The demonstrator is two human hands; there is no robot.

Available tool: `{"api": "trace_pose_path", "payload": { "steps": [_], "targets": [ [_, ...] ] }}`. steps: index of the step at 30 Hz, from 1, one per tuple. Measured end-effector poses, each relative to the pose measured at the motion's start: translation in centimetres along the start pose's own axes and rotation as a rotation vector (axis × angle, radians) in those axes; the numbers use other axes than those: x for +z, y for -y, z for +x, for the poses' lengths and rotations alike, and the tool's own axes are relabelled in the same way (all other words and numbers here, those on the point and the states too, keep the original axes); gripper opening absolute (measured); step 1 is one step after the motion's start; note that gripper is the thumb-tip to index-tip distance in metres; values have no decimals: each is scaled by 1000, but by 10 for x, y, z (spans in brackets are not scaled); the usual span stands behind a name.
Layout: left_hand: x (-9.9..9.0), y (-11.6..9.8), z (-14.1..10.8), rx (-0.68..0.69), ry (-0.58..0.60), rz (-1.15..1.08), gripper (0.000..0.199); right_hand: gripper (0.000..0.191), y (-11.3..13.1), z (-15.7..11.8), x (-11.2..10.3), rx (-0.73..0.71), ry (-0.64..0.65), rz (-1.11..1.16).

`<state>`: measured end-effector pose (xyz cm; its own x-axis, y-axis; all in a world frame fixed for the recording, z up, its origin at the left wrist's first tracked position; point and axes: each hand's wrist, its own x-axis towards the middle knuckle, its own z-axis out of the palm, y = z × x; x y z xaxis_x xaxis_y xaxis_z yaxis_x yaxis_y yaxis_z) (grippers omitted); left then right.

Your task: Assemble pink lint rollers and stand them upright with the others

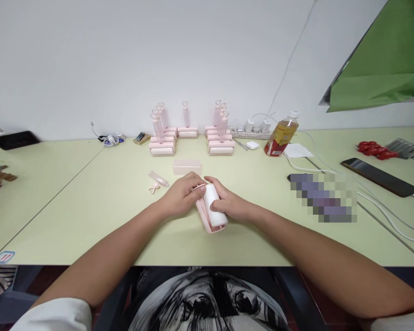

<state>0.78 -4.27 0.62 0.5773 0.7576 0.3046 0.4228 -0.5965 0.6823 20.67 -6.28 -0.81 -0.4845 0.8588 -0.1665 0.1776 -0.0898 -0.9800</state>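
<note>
Near the table's middle, my left hand (186,195) grips the upper left end of a pink roller holder (203,217). A white roll (214,205) lies in or against that holder, tilted, its lower end near the holder's end. My right hand (229,202) is wrapped round the white roll, thumb across its front. Just beyond the hands lies a pale pink translucent cover (187,167). To the left of my left hand are a clear pink handle tube (158,179) and a small heart-shaped loop piece (154,188).
Pink rollers with upright handles (221,147) (162,148) stand along the wall. At the right are a drink bottle (281,135), a power strip (251,134), white cables and a black phone (379,176). A green sheet (382,64) hangs upper right.
</note>
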Motion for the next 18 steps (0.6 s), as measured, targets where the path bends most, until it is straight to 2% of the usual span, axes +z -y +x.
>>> {"api": "trace_pose_path", "payload": {
  "steps": [6,11,18],
  "targets": [
    [2,-4,-3,-118,87,-11,37,82,2,-1,-3,-50,68,-39],
    [3,-5,-5,-129,107,-44,35,76,5,-3,-8,-116,169,-35],
    [9,-5,-6,-128,5,-105,35,66,7,-2,-11,-170,243,17]
  ]
}}
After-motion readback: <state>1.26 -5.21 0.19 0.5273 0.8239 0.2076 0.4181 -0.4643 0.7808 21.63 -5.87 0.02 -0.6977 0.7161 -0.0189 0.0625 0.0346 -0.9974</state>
